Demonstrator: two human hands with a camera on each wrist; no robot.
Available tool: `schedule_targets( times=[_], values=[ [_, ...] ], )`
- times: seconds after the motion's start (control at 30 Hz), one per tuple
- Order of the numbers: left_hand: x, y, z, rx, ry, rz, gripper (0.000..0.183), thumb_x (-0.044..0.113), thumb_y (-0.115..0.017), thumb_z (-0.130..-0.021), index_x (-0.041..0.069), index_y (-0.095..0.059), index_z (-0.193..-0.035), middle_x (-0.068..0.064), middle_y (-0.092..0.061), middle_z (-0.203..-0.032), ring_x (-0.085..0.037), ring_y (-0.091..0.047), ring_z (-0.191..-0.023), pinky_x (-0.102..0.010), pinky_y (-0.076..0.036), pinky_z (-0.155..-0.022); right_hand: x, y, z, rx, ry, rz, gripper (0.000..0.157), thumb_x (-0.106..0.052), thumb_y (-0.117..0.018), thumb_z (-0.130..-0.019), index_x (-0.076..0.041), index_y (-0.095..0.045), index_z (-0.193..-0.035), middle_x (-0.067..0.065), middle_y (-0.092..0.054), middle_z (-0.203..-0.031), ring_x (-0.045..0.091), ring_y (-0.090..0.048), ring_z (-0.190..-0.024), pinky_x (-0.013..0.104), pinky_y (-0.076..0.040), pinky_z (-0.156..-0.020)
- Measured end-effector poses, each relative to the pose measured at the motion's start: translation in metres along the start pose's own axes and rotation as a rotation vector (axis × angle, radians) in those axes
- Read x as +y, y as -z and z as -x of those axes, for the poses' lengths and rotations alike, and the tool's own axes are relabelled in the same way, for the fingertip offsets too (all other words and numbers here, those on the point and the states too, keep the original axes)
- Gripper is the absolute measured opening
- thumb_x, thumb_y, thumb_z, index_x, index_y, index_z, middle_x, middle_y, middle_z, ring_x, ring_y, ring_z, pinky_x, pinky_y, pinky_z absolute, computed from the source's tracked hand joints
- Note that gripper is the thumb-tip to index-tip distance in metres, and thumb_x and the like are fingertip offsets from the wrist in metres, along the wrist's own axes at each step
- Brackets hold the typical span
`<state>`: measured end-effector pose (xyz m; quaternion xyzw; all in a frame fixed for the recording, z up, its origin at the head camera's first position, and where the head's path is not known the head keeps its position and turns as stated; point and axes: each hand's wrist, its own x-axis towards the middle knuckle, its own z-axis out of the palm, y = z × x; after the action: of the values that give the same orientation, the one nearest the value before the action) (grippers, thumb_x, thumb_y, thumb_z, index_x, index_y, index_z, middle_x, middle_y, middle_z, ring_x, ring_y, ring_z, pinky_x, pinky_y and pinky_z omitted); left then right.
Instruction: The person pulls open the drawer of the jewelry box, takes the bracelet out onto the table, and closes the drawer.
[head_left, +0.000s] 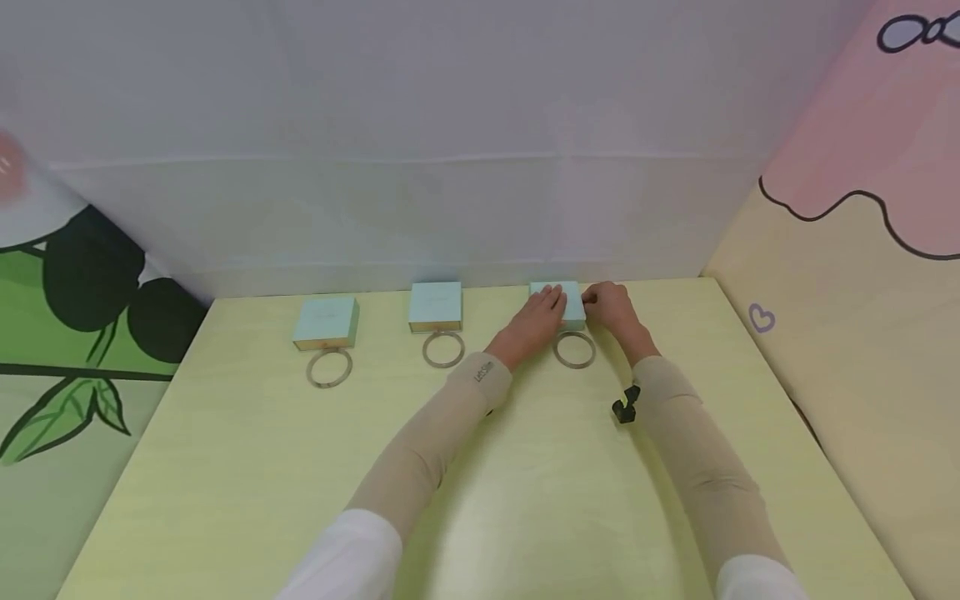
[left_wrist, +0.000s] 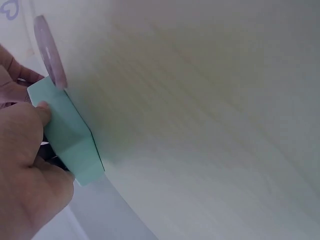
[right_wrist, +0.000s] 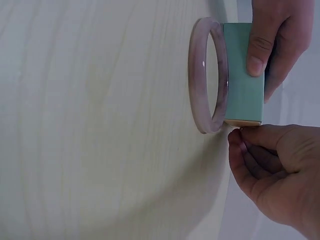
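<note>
A small mint-green box (head_left: 575, 308) stands at the table's back edge, with a pale brownish bangle (head_left: 574, 366) just in front of it. My left hand (head_left: 534, 327) holds this box from the left: its thumb presses the mint side (right_wrist: 243, 95), and the other fingers are behind. At the box's right end, my right hand (head_left: 611, 310) pinches a tiny tab (right_wrist: 241, 128) between thumb and forefinger, mostly hidden by the fingertips. In the right wrist view the bangle (right_wrist: 196, 75) overlaps the box's lower edge.
Two more mint boxes, one in the middle (head_left: 436, 305) and one at the left (head_left: 326, 321), line the back of the pale wooden table (head_left: 225, 483). Before each lies a bangle, the middle bangle (head_left: 443, 365) and the left bangle (head_left: 324, 386). A white cloth wall (head_left: 390, 208) rises behind.
</note>
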<state>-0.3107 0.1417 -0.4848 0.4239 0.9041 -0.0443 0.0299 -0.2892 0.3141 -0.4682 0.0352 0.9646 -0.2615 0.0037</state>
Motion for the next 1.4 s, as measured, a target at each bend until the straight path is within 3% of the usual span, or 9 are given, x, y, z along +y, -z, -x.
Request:
schedule_targets(
  times=[0.4,0.5,0.67,0.8,0.97,1.2,1.4],
  values=[
    [0.001,-0.001,-0.001,0.012,0.002,0.044,0.058,0.032,-0.035,-0.103,0.000,-0.020,-0.149,-0.017,-0.016,-0.156,-0.030,-0.014,-0.144,-0.039,-0.018,-0.116,0.002,-0.005,0.004,0.000,0.021,-0.003,0.021,-0.007,-0.061,-0.090,0.005,-0.069,-0.105,0.021,-0.068,-0.104,0.037,-0.060,-0.101,0.046,-0.048,-0.089],
    [0.006,0.001,-0.003,0.034,0.049,0.102,0.057,0.037,-0.036,-0.102,0.001,-0.028,-0.147,-0.015,-0.023,-0.154,-0.029,-0.020,-0.143,-0.039,-0.020,-0.115,0.003,-0.008,0.006,0.005,0.010,-0.017,0.021,-0.007,-0.058,-0.092,0.005,-0.067,-0.107,0.021,-0.066,-0.107,0.038,-0.059,-0.103,0.046,-0.048,-0.089],
    [0.023,0.005,-0.011,0.064,0.197,0.151,0.052,0.049,-0.035,-0.098,0.013,-0.046,-0.135,-0.006,-0.042,-0.137,-0.024,-0.036,-0.130,-0.039,-0.030,-0.109,0.004,-0.008,0.012,-0.025,0.033,-0.010,0.023,-0.008,-0.056,-0.094,0.003,-0.065,-0.112,0.021,-0.064,-0.113,0.039,-0.056,-0.109,0.048,-0.046,-0.092],
    [0.035,0.007,-0.015,0.078,0.305,0.174,0.048,0.055,-0.037,-0.096,0.021,-0.048,-0.129,-0.001,-0.042,-0.132,-0.024,-0.037,-0.125,-0.043,-0.032,-0.105,0.004,-0.002,0.016,-0.025,0.050,0.038,0.025,-0.006,-0.054,-0.094,0.002,-0.065,-0.114,0.021,-0.064,-0.115,0.039,-0.055,-0.110,0.050,-0.045,-0.093],
    [0.041,0.008,-0.014,0.092,0.358,0.157,0.049,0.058,-0.040,-0.094,0.025,-0.048,-0.129,0.001,-0.041,-0.133,-0.024,-0.036,-0.125,-0.043,-0.031,-0.106,0.006,0.003,0.022,-0.022,0.032,0.045,0.027,-0.008,-0.050,-0.096,0.000,-0.064,-0.116,0.020,-0.064,-0.115,0.038,-0.057,-0.107,0.048,-0.048,-0.086],
    [0.029,0.008,-0.012,0.091,0.324,0.132,0.050,0.054,-0.051,-0.088,0.028,-0.049,-0.131,-0.001,-0.041,-0.131,-0.026,-0.035,-0.117,-0.036,-0.040,-0.095,0.011,0.012,0.028,0.018,0.027,0.019,0.027,-0.008,-0.050,-0.094,0.000,-0.064,-0.115,0.019,-0.064,-0.115,0.038,-0.058,-0.105,0.049,-0.048,-0.085],
    [0.013,0.011,-0.011,0.083,0.181,0.108,0.044,0.043,-0.056,-0.092,0.024,-0.050,-0.132,-0.002,-0.039,-0.139,-0.025,-0.037,-0.124,-0.037,-0.042,-0.096,0.018,0.023,0.033,0.046,0.030,0.005,0.027,-0.008,-0.049,-0.094,0.001,-0.063,-0.115,0.020,-0.064,-0.114,0.039,-0.058,-0.104,0.050,-0.048,-0.084]
  ],
)
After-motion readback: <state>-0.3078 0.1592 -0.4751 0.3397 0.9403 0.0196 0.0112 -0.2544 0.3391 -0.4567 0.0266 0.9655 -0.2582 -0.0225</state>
